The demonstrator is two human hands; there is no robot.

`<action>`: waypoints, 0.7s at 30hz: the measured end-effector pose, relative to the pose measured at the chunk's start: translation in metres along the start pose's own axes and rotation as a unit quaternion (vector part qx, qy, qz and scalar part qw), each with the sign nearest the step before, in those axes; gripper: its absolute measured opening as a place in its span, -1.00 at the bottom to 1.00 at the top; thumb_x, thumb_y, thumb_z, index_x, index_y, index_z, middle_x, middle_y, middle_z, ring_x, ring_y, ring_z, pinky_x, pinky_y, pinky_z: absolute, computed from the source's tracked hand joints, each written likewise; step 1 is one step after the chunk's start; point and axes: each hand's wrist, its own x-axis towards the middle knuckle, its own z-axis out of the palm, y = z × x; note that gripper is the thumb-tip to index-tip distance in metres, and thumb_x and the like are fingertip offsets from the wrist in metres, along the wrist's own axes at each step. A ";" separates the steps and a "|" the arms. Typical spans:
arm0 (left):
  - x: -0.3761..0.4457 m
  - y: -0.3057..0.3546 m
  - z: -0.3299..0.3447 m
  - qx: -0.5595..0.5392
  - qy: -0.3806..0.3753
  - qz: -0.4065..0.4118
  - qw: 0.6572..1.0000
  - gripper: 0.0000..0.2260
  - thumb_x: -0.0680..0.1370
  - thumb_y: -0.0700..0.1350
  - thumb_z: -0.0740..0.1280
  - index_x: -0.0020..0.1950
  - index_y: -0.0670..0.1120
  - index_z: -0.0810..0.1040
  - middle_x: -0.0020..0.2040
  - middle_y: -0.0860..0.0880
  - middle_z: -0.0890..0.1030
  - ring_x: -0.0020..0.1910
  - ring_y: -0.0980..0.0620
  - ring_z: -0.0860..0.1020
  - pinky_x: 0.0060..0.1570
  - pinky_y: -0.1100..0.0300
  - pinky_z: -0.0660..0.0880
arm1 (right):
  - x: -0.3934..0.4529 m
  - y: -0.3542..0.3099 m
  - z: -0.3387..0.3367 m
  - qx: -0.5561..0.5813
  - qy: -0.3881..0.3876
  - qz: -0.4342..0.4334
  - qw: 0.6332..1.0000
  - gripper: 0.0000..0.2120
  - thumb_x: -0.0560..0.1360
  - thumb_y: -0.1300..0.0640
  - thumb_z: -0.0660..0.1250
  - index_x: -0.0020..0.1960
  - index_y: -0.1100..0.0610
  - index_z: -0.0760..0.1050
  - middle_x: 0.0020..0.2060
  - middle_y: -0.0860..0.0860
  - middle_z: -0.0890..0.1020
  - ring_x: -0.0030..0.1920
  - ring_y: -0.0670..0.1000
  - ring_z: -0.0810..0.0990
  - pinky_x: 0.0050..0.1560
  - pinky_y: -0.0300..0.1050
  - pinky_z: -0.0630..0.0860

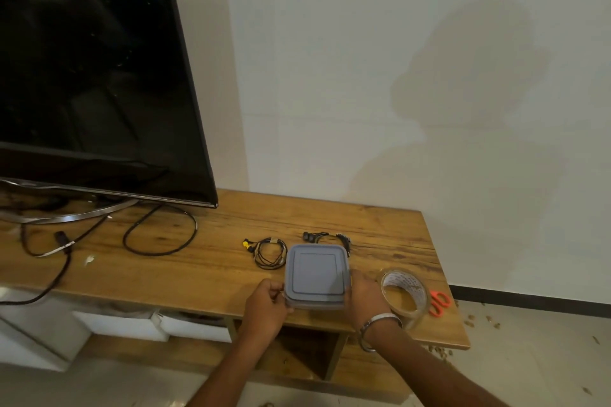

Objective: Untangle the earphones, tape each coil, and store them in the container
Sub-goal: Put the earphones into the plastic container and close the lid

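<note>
Wooden bench (205, 271) is set against a white wall, with a dark TV (86, 69) at its left end. Near the front edge a grey container (315, 276) is held with its lid on, so its contents cannot be seen. The left hand (264, 302) is curled at its left side, the right hand (363, 297) wrapped round its right. Two earphone coils (269, 253) (325, 238) are laid outside, just behind it. A tape roll (404, 294) and orange scissors (439, 302) are seen at right.
</note>
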 end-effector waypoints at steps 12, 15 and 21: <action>0.004 0.006 0.011 0.045 0.036 -0.001 0.998 -0.93 0.57 -0.22 0.28 -0.01 -0.06 0.47 -0.10 0.02 0.56 -0.18 0.17 0.52 -0.35 0.35 0.37 | -0.011 -0.033 0.026 -0.104 0.077 -0.203 0.971 -0.68 0.52 0.10 0.22 0.26 0.07 0.40 0.23 0.03 0.38 0.25 0.10 0.37 0.28 -0.01 0.31; 0.004 0.006 0.015 0.048 0.037 0.004 0.998 -0.93 0.58 -0.23 0.26 0.01 -0.07 0.47 -0.12 0.04 0.54 -0.20 0.20 0.49 -0.36 0.37 0.34 | -0.006 -0.038 0.031 -0.113 0.092 -0.205 0.968 -0.72 0.48 0.14 0.27 0.19 0.08 0.43 0.13 0.06 0.45 0.14 0.12 0.44 0.15 0.01 0.39; 0.006 0.004 0.012 0.049 0.034 0.003 0.998 -0.92 0.58 -0.23 0.27 0.01 -0.06 0.48 -0.11 0.05 0.54 -0.17 0.15 0.50 -0.34 0.38 0.35 | -0.001 -0.041 0.023 -0.145 0.065 -0.223 0.962 -0.77 0.55 0.12 0.19 0.21 0.06 0.36 0.18 0.04 0.41 0.17 0.10 0.38 0.18 0.00 0.35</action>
